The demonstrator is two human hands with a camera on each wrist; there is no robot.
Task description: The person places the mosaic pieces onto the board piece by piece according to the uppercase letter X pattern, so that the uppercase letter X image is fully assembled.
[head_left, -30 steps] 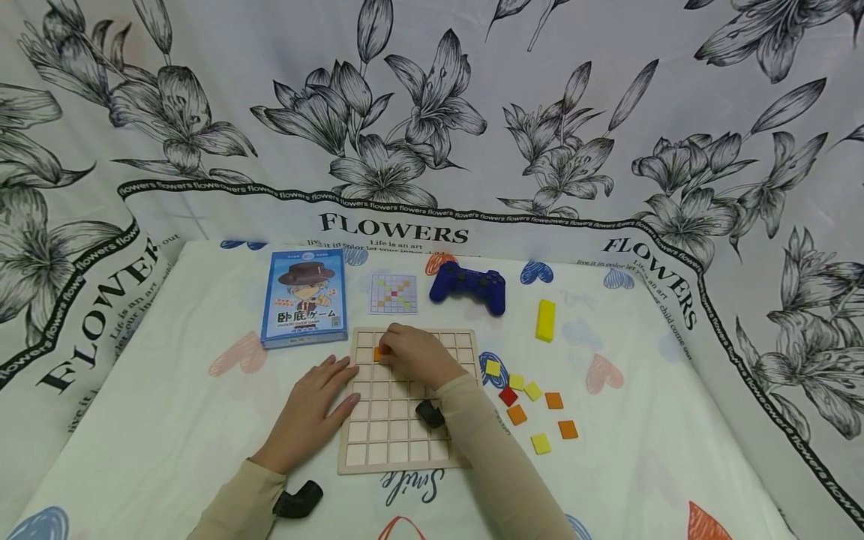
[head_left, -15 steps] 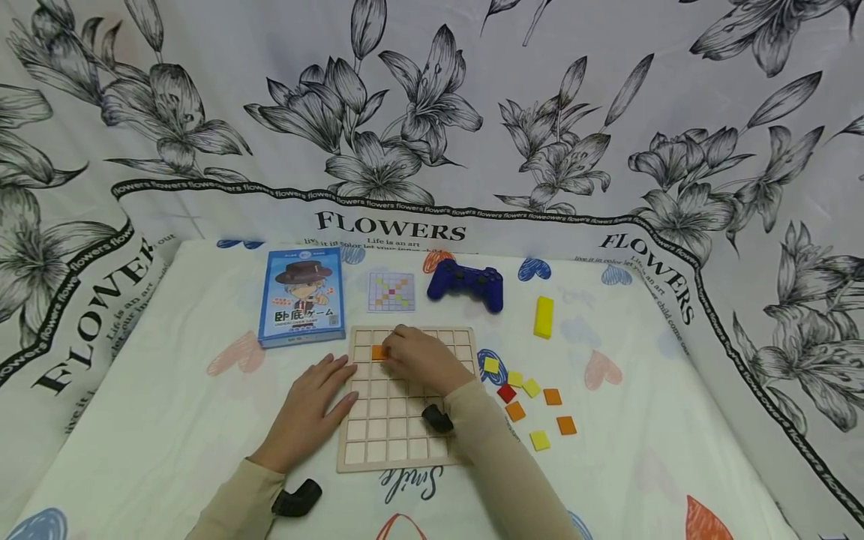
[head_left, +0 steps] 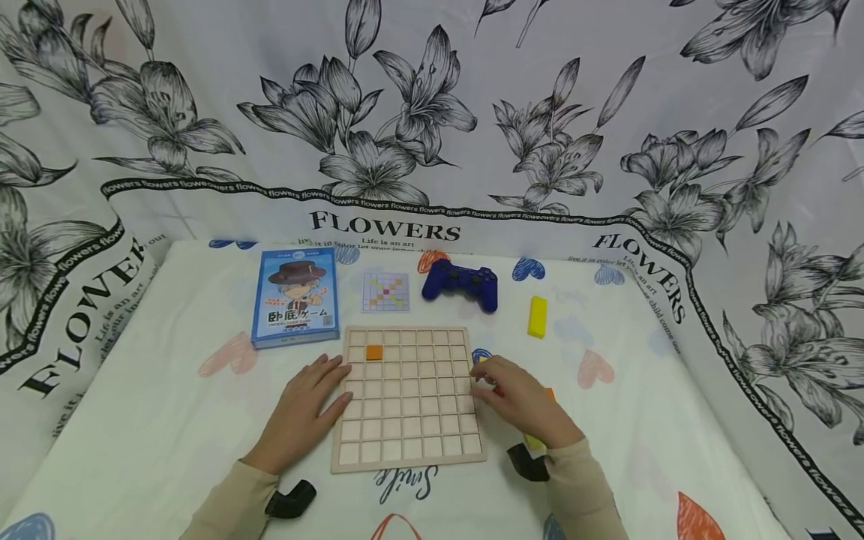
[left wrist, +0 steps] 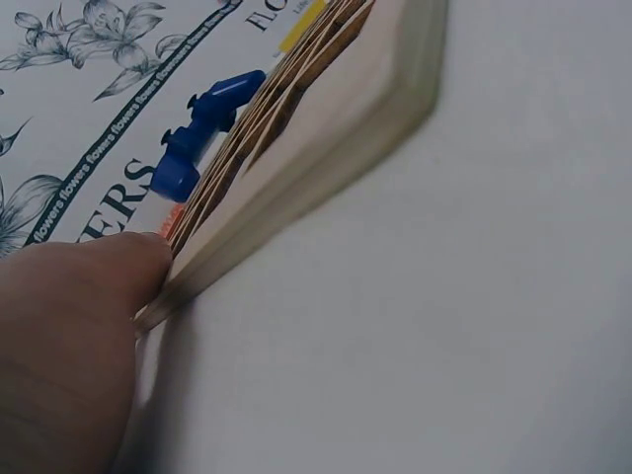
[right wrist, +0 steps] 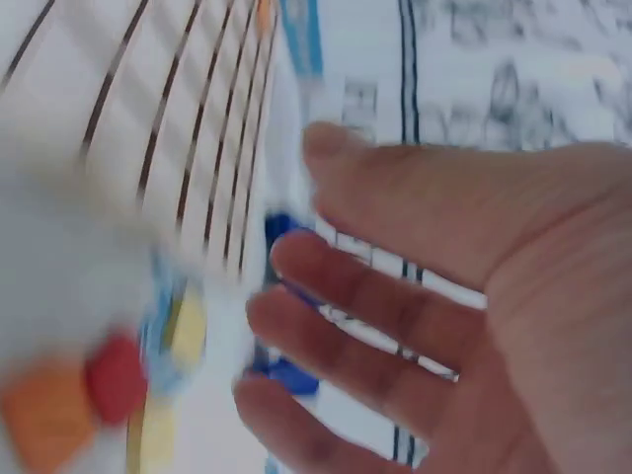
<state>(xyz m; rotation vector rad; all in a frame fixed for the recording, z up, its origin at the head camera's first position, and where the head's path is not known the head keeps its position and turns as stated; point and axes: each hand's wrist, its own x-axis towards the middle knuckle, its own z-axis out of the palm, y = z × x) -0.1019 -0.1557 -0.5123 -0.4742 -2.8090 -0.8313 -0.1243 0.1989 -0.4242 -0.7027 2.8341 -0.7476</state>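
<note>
white heart-print cloth [head_left: 648, 450], floral fabric [head_left: 290, 45] behind; left hand [head_left: 297, 412] straight-fingered against board [head_left: 409, 409], right hand [head_left: 525, 403] empty (fingers apart).

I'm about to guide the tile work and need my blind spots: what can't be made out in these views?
Right wrist: the loose tiles are blurred, edges unclear.
Head: the right hand covers part of that group, so no sure count.
Head: the squares on the pattern card are too small to read surely.
Left wrist: the frame edge cuts off the left hand; the board's rim hides most cells.
</note>
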